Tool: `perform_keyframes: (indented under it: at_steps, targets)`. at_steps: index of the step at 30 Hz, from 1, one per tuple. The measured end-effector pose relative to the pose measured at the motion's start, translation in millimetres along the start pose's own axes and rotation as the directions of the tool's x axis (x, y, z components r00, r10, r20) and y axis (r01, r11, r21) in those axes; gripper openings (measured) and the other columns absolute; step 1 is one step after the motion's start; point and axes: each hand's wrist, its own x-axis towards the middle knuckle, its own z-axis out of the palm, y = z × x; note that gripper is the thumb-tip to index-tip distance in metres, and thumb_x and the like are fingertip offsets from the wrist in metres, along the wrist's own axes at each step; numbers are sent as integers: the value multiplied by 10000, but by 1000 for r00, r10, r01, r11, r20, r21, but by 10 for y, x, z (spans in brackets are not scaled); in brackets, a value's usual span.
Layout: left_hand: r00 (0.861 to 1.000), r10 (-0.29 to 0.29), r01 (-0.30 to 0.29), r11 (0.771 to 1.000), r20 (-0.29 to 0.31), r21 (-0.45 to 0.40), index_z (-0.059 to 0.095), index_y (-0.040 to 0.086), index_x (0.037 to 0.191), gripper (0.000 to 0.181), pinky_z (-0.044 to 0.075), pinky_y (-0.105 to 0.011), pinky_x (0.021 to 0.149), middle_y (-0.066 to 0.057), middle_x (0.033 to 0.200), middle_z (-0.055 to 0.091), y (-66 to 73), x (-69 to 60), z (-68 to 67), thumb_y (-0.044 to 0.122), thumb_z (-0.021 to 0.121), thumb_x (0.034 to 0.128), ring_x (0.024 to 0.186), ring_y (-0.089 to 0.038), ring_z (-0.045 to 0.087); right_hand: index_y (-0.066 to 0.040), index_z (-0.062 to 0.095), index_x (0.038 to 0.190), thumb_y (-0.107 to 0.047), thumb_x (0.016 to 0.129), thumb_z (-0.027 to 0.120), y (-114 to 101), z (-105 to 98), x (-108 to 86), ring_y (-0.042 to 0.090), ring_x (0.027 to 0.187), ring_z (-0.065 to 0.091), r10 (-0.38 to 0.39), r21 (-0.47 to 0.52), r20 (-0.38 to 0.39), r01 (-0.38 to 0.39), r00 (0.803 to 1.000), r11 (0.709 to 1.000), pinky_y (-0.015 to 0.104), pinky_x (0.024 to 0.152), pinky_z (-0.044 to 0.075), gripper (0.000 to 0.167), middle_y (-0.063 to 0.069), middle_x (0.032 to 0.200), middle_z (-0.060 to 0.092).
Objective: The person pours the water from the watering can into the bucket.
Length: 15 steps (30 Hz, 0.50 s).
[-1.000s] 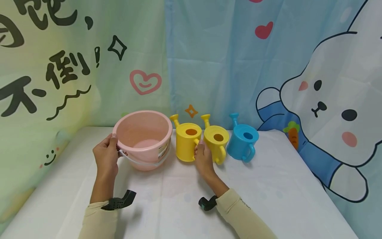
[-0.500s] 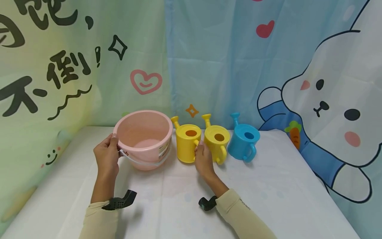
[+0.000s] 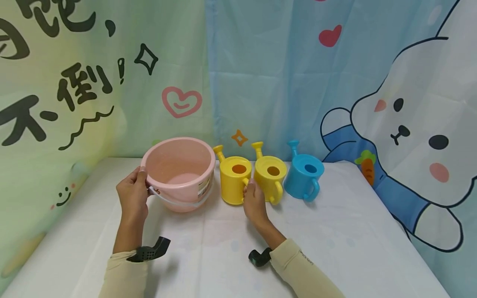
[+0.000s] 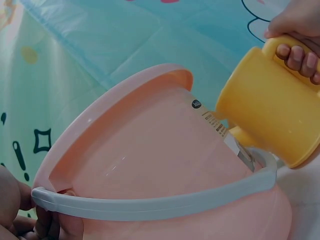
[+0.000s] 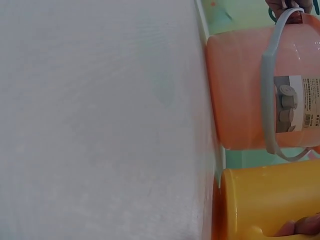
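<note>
In the head view my left hand [image 3: 134,194] grips the left rim of a pink bucket [image 3: 179,182]. Its white handle [image 4: 150,209] hangs down across the front, as the left wrist view shows. Beside the bucket's right side stands a yellow watering can [image 3: 232,186], upright, spout pointing back and to the left. My right hand [image 3: 255,203] holds this can by its handle, fingers curled through the loop in the left wrist view. A second yellow watering can [image 3: 269,166] stands just right of it, partly behind my right hand.
A blue watering can [image 3: 303,178] stands to the right of the second yellow one. All stand on a white-covered table [image 3: 208,256]. A printed curtain [image 3: 253,82] hangs along the table's back edge, close behind the bucket and cans.
The left yellow watering can has shifted slightly toward me in my right hand's grip. My left hand and the bucket stay in place.
</note>
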Motion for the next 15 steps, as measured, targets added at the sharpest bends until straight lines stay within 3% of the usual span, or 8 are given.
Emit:
perform_keyframes:
  at_steps: [5,15]
  targets:
    - [1000,9,-9,1000,0,-1,521,26,1392,465,509,-152,521,-122,959,577,5,9,-3,295,530,1012,646,-69,532,-46,477,887,-356,1083,250,23,-11,-6,206,710,458,19,4,-5,-19,1000,1000,284,663,416,431,65,768,443]
    - [1000,2,-2,1000,15,-4,506,41,1410,487,520,-159,537,-153,1001,567,-12,5,-9,315,535,1008,647,-86,546,56,476,886,-291,1083,247,68,-22,-31,201,651,436,-2,20,-10,2,1000,1000,259,606,394,461,124,730,450]
